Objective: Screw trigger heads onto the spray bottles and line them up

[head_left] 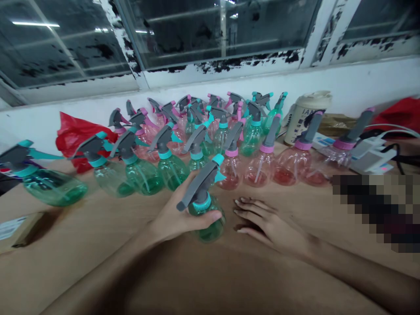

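Observation:
My left hand [183, 214] is wrapped around a green spray bottle [211, 229] with a grey trigger head and a turquoise collar. This bottle stands close in front of me on the wooden table, in the middle of the view. Just to its right, my right hand [265, 221] rests palm down with fingers stretched out, holding nothing and apart from the bottle. Behind both hands runs a front row of spray bottles, green ones [144, 177] on the left and pink ones [259, 170] on the right, with some coloured liquid in the bottoms.
More spray bottles [223, 131] crowd behind the front row, up to the wall. A red plastic bag [77, 133] lies at back left, a paper cup [305, 113] at back right. White chargers with cables [372, 153] sit at right. A small cardboard box [24, 229] lies at left.

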{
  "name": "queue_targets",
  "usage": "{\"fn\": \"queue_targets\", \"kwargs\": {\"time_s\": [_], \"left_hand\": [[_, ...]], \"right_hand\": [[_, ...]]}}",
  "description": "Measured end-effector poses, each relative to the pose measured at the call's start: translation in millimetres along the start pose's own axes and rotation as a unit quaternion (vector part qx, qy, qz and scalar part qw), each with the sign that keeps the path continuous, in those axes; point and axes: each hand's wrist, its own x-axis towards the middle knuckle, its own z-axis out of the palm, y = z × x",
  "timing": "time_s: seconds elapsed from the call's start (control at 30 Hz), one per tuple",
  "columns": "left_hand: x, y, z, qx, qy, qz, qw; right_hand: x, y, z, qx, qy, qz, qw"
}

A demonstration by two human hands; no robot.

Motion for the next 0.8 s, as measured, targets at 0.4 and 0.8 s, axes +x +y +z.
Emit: {"fn": "queue_targets", "kwargs": {"time_s": [0.4, 0.8], "left_hand": [[-40.7, -9.8, 12.6, 0.094, 0.025, -0.042, 0.994], [-103.0, -26.5, -24.3, 0.119, 0.122, -0.228, 0.959]], "right_hand": [[-1.6, 0.2, 0.2, 0.004, 0.007, 0.008, 1.000], [-9.8, 7.0, 11.2, 0.000, 0.019, 0.011, 1.000]]}}
